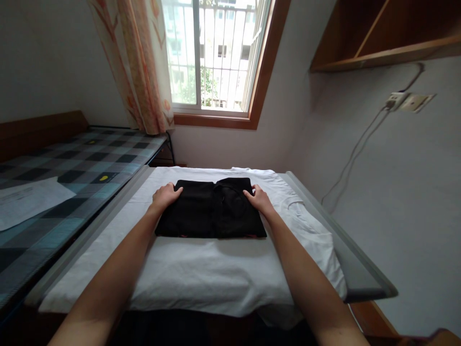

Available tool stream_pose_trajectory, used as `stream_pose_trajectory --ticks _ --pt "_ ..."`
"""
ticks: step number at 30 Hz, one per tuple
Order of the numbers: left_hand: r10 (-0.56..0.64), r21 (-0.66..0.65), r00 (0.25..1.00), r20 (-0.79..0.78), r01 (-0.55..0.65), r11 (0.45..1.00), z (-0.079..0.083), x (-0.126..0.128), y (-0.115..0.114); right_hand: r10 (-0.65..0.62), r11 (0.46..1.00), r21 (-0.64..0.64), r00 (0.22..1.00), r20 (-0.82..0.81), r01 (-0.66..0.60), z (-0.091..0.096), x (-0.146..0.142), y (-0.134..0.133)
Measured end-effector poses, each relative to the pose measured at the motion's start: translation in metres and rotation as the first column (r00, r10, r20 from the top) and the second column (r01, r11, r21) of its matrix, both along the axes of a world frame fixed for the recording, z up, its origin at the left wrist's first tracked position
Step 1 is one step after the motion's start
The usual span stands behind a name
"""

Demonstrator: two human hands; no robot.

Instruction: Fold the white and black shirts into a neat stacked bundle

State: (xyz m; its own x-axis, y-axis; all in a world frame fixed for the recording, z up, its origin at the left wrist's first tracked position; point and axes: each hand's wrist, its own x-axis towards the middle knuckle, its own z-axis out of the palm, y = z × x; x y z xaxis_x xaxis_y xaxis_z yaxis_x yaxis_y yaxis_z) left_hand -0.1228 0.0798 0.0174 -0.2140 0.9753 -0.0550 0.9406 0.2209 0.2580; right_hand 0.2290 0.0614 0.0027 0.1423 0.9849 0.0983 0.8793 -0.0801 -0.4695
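Fingers flat, spread, gripping nothing: left hand and right hand resting on folded black garment atop counter.

Folded black garment lies at centre on a white cloth covering the table. Left hand rests flat on its 9 o'clock edge, right hand on its 3 o'clock edge. Checked bed at 9 o'clock; window at 12.

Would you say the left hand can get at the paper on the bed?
Probably yes: the left hand lies flat on the black garment, and nothing stands between it and the paper.
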Motion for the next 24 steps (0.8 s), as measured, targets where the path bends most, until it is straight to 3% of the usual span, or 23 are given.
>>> stream_pose_trajectory --ticks 4,8,11,14,17,20,22,24 --pt "0.008 -0.013 1.000 -0.021 -0.008 1.000 0.002 0.003 -0.003 -0.055 0.995 -0.079 0.998 0.037 0.058 0.002 -0.004 -0.004" --pt "0.041 -0.016 0.999 0.034 -0.041 0.999 0.006 -0.003 -0.002 -0.026 0.999 -0.037 1.000 0.000 0.026 0.004 -0.002 -0.004" --pt "0.034 -0.096 0.979 0.199 -0.015 0.995 0.012 -0.011 -0.002 -0.014 0.996 -0.088 0.998 -0.064 0.009 0.007 0.002 -0.003" --pt "0.002 -0.154 0.876 0.482 0.082 0.985 0.020 -0.015 -0.006 0.070 0.986 -0.130 0.973 -0.219 -0.101 0.011 0.008 -0.003" --pt "-0.017 -0.136 0.712 0.702 0.158 0.978 0.024 -0.016 -0.012 0.128 0.962 -0.159 0.883 -0.451 -0.220 0.015 0.015 -0.006" --pt "-0.003 -0.132 0.669 0.743 0.151 0.980 0.022 -0.019 -0.013 0.113 0.939 -0.181 0.761 -0.639 -0.291 0.019 0.021 -0.011" --pt "-0.003 -0.118 0.619 0.786 0.154 0.981 0.018 -0.021 -0.011 0.128 0.933 -0.137 0.663 -0.738 -0.332 0.023 0.023 -0.014" --pt "-0.036 -0.066 0.506 0.862 0.183 0.981 0.014 -0.020 -0.008 0.157 0.933 -0.063 0.558 -0.815 -0.353 0.028 0.024 -0.015"
